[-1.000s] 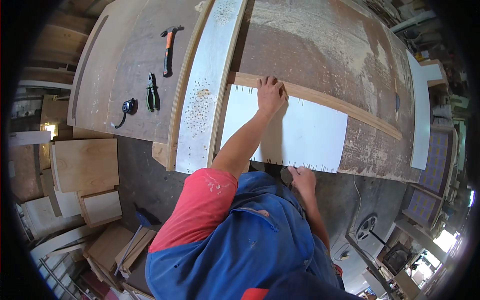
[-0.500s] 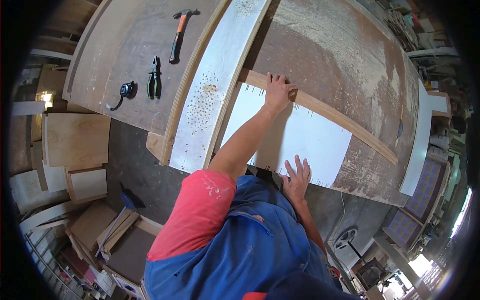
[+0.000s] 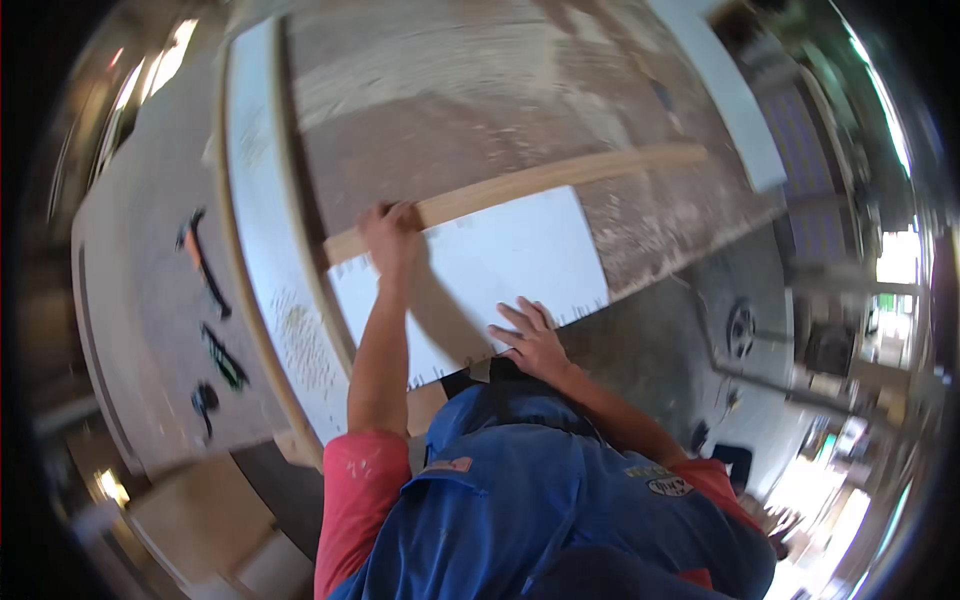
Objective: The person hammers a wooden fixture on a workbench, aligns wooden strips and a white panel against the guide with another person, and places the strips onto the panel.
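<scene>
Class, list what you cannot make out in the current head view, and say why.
Wooden strip: stretch under the left hand, hidden by it, head view.
White board: patch under the right hand, hidden by it, head view.
Dark edge marks: too blurred to count, head view.
White panel: far end cut off by top edge, head view.

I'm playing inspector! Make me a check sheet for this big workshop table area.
Surface: brown table, scuffed with pale patches.
Work things: white sheet, dark marks along its long edges; wooden strip along its far edge.
Clutter: hammer, pliers and tape measure, left of the speckled pale board.
Grips: left grip bent over the wooden strip; right grip spread open at the white sheet's near edge.
Cables: thin cord-like line right of the table; too blurred to be sure.
Surroundings: wood panels lower left, spoked wheel at right; edges blurred.
</scene>
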Motion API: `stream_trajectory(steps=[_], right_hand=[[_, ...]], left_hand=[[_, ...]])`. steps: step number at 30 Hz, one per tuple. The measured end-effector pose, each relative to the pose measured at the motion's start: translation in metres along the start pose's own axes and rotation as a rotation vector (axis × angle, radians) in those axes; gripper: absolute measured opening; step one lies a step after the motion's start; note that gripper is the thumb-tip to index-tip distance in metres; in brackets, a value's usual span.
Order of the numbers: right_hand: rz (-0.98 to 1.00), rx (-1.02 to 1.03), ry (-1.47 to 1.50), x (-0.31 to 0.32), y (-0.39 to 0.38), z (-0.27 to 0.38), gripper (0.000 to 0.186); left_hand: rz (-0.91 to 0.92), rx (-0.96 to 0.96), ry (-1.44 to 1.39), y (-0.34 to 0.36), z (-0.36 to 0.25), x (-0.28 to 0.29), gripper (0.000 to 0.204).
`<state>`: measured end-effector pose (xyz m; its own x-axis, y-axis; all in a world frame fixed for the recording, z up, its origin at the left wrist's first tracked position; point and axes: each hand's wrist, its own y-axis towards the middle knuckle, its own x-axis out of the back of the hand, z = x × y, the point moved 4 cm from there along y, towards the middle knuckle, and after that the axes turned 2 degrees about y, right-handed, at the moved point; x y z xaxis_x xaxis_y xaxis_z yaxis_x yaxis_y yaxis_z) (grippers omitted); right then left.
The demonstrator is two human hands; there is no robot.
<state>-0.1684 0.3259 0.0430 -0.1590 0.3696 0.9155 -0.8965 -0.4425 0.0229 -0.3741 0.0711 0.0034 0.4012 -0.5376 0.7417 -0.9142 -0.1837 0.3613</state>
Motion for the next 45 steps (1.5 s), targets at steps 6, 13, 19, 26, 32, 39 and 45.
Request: stream_trajectory(steps=[6, 13, 19, 26, 32, 39, 45], right_hand=[[-0.072, 0.043, 0.170, 0.024, -0.021, -0.009, 0.055], [-0.495, -0.440, 0.098, 0.089, -0.180, -0.119, 0.046], [-0.627, -0.937, 0.199, 0.084, -0.371, -0.232, 0.036], [-0.386, -1.205, 0.253, 0.097, -0.462, -0.325, 0.030], [-0.381, -1.173, 0.256, 0.132, -0.458, -0.423, 0.037], [-0.368, -1.254, 0.336, 0.159, -0.446, -0.534, 0.035], [-0.477, -1.172, 0.469, 0.210, -0.433, -0.632, 0.034]], left_hand=[[0.032, -0.140, 0.149, -0.004, 0.002, -0.010, 0.015], [-0.105, -0.400, 0.329, 0.003, -0.004, -0.025, 0.012], [-0.331, 0.060, 0.203, -0.045, -0.079, -0.044, 0.042], [-0.015, -0.130, -0.274, -0.133, -0.317, -0.158, 0.047], [0.295, -0.518, -0.249, -0.148, -0.479, -0.235, 0.045], [0.437, -0.494, -0.355, -0.129, -0.605, -0.340, 0.036], [0.553, -0.663, -0.577, -0.137, -0.722, -0.383, 0.032]])
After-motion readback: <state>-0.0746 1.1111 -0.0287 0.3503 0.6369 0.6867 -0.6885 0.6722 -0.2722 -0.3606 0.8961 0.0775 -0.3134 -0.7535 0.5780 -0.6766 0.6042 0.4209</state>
